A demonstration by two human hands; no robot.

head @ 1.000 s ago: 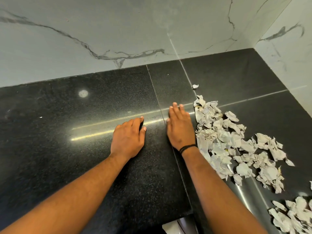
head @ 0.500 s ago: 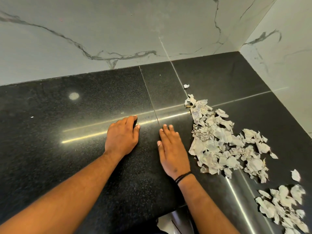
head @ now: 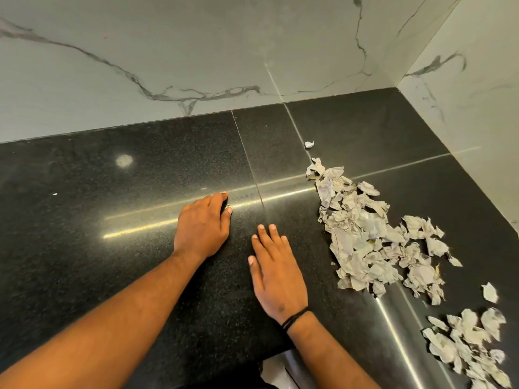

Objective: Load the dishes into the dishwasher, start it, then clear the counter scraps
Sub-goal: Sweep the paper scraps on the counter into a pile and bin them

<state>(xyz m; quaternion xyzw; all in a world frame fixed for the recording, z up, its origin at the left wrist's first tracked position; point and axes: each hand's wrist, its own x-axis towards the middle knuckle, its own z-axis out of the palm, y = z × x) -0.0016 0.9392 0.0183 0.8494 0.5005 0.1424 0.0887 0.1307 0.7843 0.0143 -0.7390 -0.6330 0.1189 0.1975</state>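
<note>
On the glossy black granite counter (head: 140, 248), the torn white paper scraps (head: 362, 234) stretch front-to-back just right of the flat, empty right hand (head: 276, 272), fingers together, nearer than the left hand (head: 203, 226).

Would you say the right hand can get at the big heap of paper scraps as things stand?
Probably yes: the right hand lies flat and empty on the black counter, the paper scraps lie just to its right, and only bare counter shows between them.
</note>
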